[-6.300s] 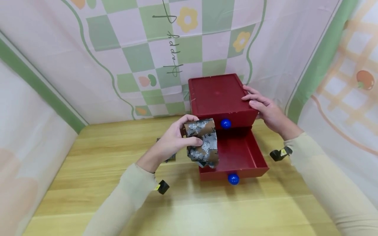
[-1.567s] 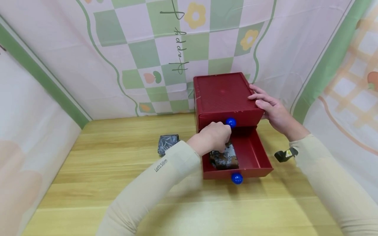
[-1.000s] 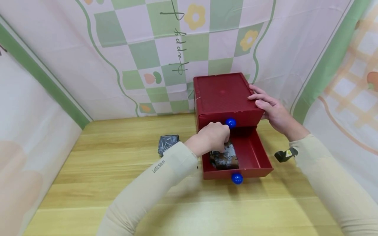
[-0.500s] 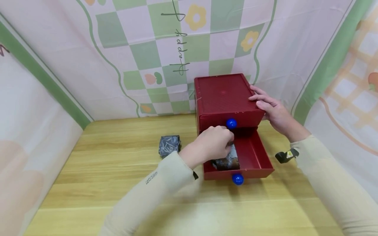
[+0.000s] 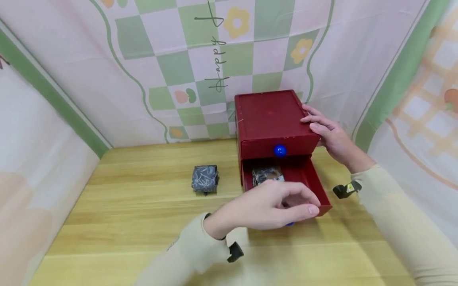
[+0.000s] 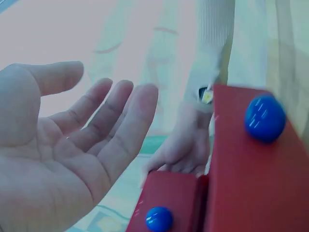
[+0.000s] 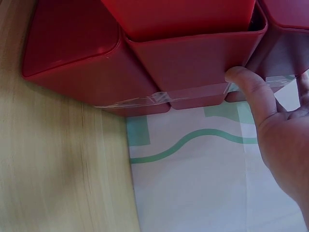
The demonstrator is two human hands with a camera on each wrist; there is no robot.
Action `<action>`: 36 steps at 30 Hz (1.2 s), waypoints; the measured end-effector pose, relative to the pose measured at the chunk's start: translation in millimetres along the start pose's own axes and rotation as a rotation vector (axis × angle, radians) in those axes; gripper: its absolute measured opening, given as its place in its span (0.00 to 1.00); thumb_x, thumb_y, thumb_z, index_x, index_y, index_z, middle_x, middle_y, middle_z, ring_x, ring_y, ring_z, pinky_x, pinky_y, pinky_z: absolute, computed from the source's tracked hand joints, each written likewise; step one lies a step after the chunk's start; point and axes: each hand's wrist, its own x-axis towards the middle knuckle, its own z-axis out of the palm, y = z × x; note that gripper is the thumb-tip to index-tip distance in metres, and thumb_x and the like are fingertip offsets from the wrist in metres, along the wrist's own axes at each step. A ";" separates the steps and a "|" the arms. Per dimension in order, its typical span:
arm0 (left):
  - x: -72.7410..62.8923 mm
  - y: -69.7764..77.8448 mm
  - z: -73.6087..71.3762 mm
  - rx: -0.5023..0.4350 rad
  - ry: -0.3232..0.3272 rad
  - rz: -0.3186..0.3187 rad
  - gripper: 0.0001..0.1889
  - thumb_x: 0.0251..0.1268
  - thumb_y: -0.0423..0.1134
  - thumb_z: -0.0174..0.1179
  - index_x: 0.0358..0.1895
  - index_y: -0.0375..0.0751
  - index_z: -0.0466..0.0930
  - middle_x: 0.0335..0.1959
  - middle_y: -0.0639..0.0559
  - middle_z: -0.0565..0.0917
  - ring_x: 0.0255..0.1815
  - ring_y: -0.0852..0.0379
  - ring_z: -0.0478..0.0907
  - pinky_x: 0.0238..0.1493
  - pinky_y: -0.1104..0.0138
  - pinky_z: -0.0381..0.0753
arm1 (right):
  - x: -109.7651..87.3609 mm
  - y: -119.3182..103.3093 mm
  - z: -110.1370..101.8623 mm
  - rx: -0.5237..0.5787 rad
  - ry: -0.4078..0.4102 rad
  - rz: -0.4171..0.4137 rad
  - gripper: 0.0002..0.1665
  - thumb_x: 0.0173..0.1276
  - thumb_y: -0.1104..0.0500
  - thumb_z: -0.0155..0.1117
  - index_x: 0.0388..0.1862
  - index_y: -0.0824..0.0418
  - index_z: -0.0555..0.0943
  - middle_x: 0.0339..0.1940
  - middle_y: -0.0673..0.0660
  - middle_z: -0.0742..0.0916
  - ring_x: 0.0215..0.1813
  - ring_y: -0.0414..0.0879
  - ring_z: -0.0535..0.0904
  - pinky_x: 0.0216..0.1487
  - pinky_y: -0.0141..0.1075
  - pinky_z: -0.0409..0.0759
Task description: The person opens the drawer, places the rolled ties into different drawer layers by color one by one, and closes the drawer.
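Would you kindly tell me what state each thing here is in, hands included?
Upper drawer: closed.
Lower drawer: pulled open.
Patterned bundle: inside the lower drawer, partly hidden.
Dark bundle: lying on the table.
Left hand: empty, fingers loosely curved.
Right hand: resting on the red cabinet.

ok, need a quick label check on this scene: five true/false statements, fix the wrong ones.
1. The lower drawer is pulled out. True.
2. The left hand grips a knob. False: it is empty, with its fingers loosely spread.
3. The right hand touches the red cabinet. True.
4. The upper knob and lower knob are yellow. False: both are blue.
5. A dark patterned bundle lies on the table, left of the cabinet. True.
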 end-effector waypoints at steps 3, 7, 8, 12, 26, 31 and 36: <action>-7.0 -1.6 9.2 -0.186 -0.055 -0.070 0.10 0.81 0.43 0.52 0.53 0.46 0.80 0.40 0.68 0.82 0.38 0.76 0.80 0.43 0.74 0.83 | -0.3 -0.3 0.1 -0.001 0.002 -0.003 0.18 0.81 0.64 0.49 0.62 0.65 0.80 0.83 0.52 0.59 0.78 0.52 0.54 0.41 0.36 0.86; -12.7 -7.8 22.5 -0.478 -0.128 -0.147 0.13 0.83 0.39 0.47 0.55 0.37 0.79 0.43 0.60 0.83 0.41 0.70 0.82 0.46 0.66 0.86 | -0.1 -1.1 0.5 -0.012 0.006 -0.001 0.18 0.81 0.64 0.49 0.62 0.66 0.80 0.83 0.52 0.59 0.78 0.52 0.54 0.41 0.36 0.86; -13.4 -10.4 26.1 -0.539 -0.149 -0.157 0.14 0.84 0.38 0.45 0.56 0.35 0.78 0.43 0.58 0.83 0.42 0.68 0.83 0.47 0.64 0.86 | 0.1 -1.4 0.7 -0.012 0.006 0.000 0.18 0.81 0.64 0.49 0.62 0.65 0.80 0.83 0.52 0.59 0.78 0.52 0.53 0.41 0.36 0.86; -14.1 -23.6 40.5 -0.685 -0.230 -0.199 0.18 0.84 0.36 0.40 0.58 0.28 0.76 0.46 0.48 0.84 0.42 0.64 0.84 0.48 0.60 0.86 | 0.4 -3.0 0.4 -0.013 0.008 0.010 0.18 0.81 0.64 0.50 0.63 0.64 0.80 0.83 0.52 0.58 0.78 0.53 0.53 0.42 0.36 0.86; -13.7 -66.1 73.6 -0.799 -0.319 -0.387 0.26 0.86 0.47 0.36 0.62 0.29 0.76 0.42 0.52 0.85 0.40 0.60 0.85 0.45 0.59 0.87 | 0.8 -1.7 0.9 -0.012 0.004 0.011 0.18 0.81 0.64 0.49 0.62 0.64 0.80 0.83 0.51 0.58 0.79 0.52 0.51 0.41 0.36 0.86; -13.6 -77.0 76.8 -0.800 -0.302 -0.423 0.29 0.86 0.52 0.36 0.62 0.30 0.77 0.41 0.55 0.86 0.40 0.59 0.85 0.45 0.59 0.87 | 0.6 -1.0 0.6 -0.013 0.005 0.012 0.18 0.81 0.64 0.49 0.63 0.64 0.80 0.83 0.51 0.58 0.79 0.53 0.51 0.41 0.35 0.86; -13.5 -83.3 79.7 -0.854 -0.316 -0.462 0.31 0.86 0.53 0.35 0.63 0.29 0.76 0.42 0.54 0.85 0.39 0.57 0.84 0.42 0.57 0.87 | 0.5 -0.4 0.2 -0.006 0.006 0.011 0.18 0.81 0.64 0.50 0.63 0.64 0.80 0.83 0.51 0.59 0.79 0.53 0.52 0.41 0.36 0.86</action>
